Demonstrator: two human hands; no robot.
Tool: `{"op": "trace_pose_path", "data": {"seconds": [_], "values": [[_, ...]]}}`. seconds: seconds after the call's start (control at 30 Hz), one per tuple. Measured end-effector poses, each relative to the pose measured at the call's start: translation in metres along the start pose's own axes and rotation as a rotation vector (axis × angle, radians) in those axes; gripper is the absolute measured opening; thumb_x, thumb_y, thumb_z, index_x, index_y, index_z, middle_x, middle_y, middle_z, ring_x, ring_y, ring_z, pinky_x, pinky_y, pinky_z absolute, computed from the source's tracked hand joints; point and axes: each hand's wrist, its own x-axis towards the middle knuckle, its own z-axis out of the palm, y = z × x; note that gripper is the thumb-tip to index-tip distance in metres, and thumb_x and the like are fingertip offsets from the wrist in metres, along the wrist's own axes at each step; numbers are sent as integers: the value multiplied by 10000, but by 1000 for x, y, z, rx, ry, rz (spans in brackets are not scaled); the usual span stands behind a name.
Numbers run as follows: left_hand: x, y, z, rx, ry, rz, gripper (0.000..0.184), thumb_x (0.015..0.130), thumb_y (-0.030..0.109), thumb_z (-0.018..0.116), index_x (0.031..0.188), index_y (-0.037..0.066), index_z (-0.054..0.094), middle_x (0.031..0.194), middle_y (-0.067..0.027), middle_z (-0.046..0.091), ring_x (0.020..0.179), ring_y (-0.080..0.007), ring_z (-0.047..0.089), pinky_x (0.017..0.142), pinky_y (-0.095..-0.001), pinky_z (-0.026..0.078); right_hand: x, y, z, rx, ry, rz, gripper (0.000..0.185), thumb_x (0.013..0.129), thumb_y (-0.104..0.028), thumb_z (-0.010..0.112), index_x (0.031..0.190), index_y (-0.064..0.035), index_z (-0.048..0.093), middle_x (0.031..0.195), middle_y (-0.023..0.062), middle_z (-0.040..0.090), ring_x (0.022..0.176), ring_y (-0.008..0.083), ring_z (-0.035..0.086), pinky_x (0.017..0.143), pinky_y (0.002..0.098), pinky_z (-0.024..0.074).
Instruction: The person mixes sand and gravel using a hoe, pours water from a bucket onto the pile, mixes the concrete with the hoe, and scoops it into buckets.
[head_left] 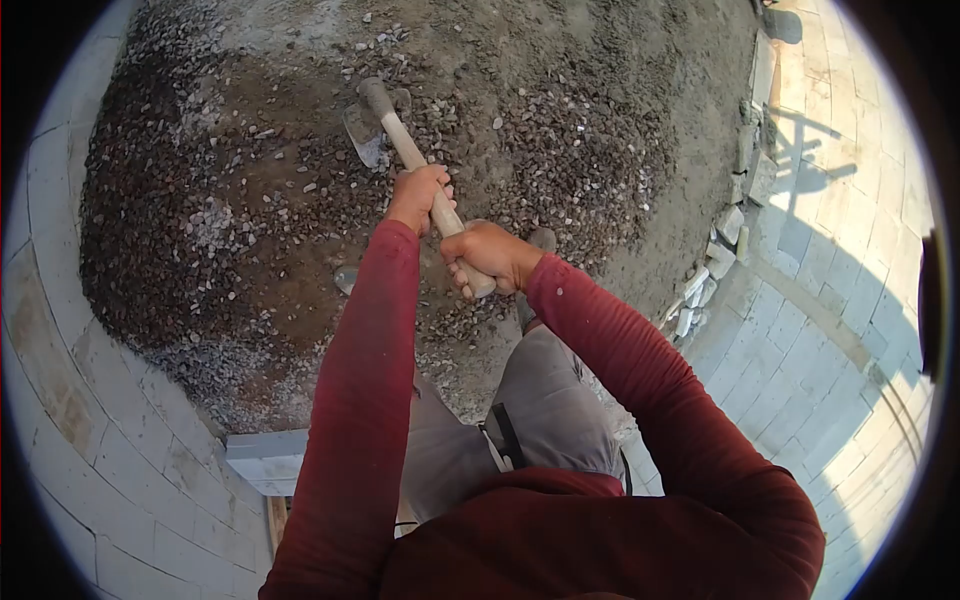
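Note:
A hoe-like tool has a pale wooden handle (404, 142) and a grey metal head (364, 138), which rests at the dark gravel (290, 170). My left hand (418, 198) is closed round the middle of the handle, nearer the head. Closer to my body, my right hand (490, 256) wraps round the handle near its butt end. The handle slants from upper left to lower right. Part of the blade is hidden by gravel or by the tool's own socket.
Pale block walls (60, 310) curve along the left, with paving or blockwork (800, 370) on the right. Broken stones (722, 256) line the right edge of the gravel. A pale block (265, 455) lies at lower left. My shoe (542, 240) stands beside my right hand.

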Motion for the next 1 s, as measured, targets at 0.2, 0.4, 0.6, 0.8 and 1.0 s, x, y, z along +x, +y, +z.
{"op": "trace_pose_path", "data": {"seconds": [0.2, 0.4, 0.6, 0.8, 1.0], "values": [[-18, -67, 72, 121, 57, 196, 466, 795, 65, 663, 1156, -97, 416, 871, -135, 579, 618, -219, 621, 532, -384, 556, -23, 71, -101, 227, -101, -77, 212, 820, -51, 606, 993, -41, 485, 710, 35, 508, 529, 152, 517, 442, 314, 435], [-59, -250, 178, -232, -338, -49, 537, 807, 25, 650, 1254, 59, 354, 882, -94, 532, 610, -198, 601, 549, -385, 549, -106, 220, -222, -117, 197, -137, 375, 823, 16, 555, 1185, -21, 465, 714, 50, 556, 498, 152, 563, 458, 318, 484], [-77, -229, 117, -130, -82, 278, 437, 819, 22, 612, 1164, 48, 345, 820, -90, 545, 548, -181, 575, 473, -349, 495, -53, 230, -194, -113, -58, -234, 468, 801, 43, 557, 1255, -4, 456, 718, 53, 571, 500, 151, 562, 459, 317, 477], [-8, -47, -75, 114, 401, 437, 202, 795, 34, 619, 932, 41, 471, 706, -45, 515, 531, -160, 539, 454, -320, 481, 131, 112, -16, 104, -562, -337, 397, 826, -51, 634, 1192, -21, 481, 737, 38, 554, 516, 134, 528, 450, 309, 458], [35, -48, -112, 104, 399, 172, 159, 795, 103, 609, 904, 3, 549, 662, -83, 550, 526, -227, 547, 528, -379, 505, 136, 90, -5, 16, -431, -185, 228, 818, -91, 628, 1011, -45, 514, 712, 22, 538, 521, 114, 519, 427, 294, 429]]}}
